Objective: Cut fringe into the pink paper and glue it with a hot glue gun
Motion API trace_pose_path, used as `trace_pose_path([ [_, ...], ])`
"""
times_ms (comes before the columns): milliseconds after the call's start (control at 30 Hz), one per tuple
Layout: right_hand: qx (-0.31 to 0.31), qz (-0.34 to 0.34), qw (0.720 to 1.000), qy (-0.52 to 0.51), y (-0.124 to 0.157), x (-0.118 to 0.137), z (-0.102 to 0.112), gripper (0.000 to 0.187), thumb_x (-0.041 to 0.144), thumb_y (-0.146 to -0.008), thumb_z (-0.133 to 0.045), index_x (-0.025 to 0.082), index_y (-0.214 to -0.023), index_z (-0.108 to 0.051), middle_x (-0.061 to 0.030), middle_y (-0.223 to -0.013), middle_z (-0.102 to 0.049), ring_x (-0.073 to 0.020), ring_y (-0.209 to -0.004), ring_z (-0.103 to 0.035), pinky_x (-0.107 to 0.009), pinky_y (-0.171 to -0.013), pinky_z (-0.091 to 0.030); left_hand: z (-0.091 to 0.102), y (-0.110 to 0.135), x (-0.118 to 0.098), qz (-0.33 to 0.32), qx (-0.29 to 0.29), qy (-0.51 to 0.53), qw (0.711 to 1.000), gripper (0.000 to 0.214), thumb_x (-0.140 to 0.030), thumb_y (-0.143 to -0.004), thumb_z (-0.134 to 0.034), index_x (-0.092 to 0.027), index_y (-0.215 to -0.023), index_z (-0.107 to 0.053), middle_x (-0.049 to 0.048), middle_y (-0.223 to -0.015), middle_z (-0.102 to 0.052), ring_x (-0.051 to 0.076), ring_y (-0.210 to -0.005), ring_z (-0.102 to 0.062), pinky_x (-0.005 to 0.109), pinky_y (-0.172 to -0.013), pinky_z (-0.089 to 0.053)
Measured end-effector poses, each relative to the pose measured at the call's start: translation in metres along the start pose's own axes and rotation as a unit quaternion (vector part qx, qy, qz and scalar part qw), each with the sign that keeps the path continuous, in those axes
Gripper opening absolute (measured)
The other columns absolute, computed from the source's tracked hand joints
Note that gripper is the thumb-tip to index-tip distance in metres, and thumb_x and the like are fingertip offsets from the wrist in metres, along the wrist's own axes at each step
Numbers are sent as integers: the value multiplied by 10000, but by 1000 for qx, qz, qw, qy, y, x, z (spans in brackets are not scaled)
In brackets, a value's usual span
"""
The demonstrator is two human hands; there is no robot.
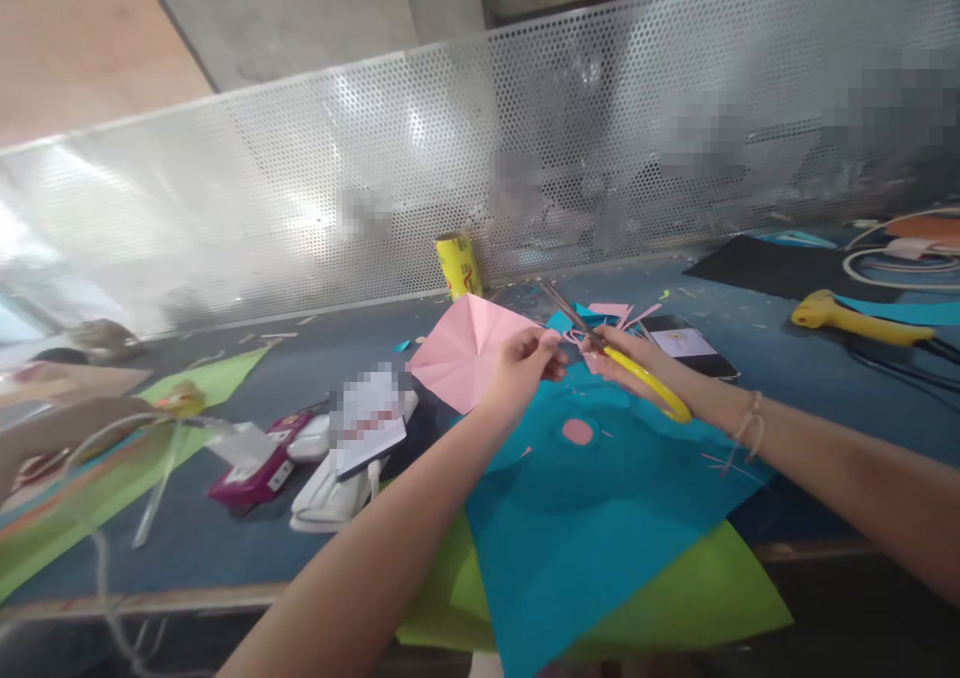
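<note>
A green sheet [690,598] lies nearest, at the tabletop's [225,558] front edge, with a blue sheet [555,548] over it and a pink disc [577,431] on top. Beyond the disc, the right hand's [628,352] grip is clamped on scissors [595,340], their long axis running from yellow handle, near right, to blade tips, far left. The pink paper [466,358] is left of the scissors, closer to the left hand [526,355], whose fingertips are together by its right side; I cannot tell whether they pinch it. It is angular, creased outward from its middle. Farther off stands a yellow roll [458,265].
</note>
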State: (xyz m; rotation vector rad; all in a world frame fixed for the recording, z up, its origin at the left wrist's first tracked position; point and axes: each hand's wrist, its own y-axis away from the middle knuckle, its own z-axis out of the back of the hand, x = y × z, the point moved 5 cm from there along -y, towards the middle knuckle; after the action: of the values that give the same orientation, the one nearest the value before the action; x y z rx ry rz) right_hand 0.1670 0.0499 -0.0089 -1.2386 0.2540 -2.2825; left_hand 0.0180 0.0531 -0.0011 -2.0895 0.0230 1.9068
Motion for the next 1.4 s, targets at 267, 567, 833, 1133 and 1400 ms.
trace_pose_path([
  [267, 62, -15, 997, -37, 2, 6, -3, 285, 478, -799, -469, 195, -837, -474, 5, -688, -482, -99, -573, -456, -232, -490, -367, 3, 0, -1, -10, -21, 23, 999, 235, -371, -735, -591, -138, -727, -563, -2, -584, -591, 54, -479, -528, 192, -523, -446],
  [567, 94, -18, 995, 11, 6, 22, -3, 272, 446, -816, -460, 187, -888, -497, 25, -618, -442, -81, -475, -380, -228, -421, -313, 0, 1, -3, -10, -18, 33, 999, 245, -383, -750, -576, -142, -728, -539, 0, -589, -595, 65, -505, -548, 211, -552, -477],
  [833, 106, -46, 993, 28, 7, 25, -2, 335, 502, -770, -488, 176, -849, -491, -1, -671, -468, -97, -512, -400, -238, -445, -336, 0, 1, -5, -6, -18, 15, 1000, 258, -394, -766, -556, -145, -713, -517, -3, -574, -589, 64, -487, -540, 211, -545, -479],
  [1133, 102, -23, 994, 21, 8, 22, -3, 320, 444, -797, -462, 159, -930, -525, -7, -663, -479, -107, -525, -415, -248, -470, -347, -1, 1, -5, -11, -4, 21, 1000, 252, -386, -782, -538, -147, -721, -489, -5, -570, -593, 66, -476, -546, 212, -531, -471],
  [1400, 97, -28, 995, 21, 9, 22, -4, 254, 412, -825, -451, 176, -890, -519, 14, -625, -469, -80, -458, -379, -232, -406, -304, -2, 2, -5, -9, 1, 29, 1000, 249, -387, -786, -532, -152, -722, -480, -4, -575, -591, 66, -486, -550, 210, -532, -470],
])
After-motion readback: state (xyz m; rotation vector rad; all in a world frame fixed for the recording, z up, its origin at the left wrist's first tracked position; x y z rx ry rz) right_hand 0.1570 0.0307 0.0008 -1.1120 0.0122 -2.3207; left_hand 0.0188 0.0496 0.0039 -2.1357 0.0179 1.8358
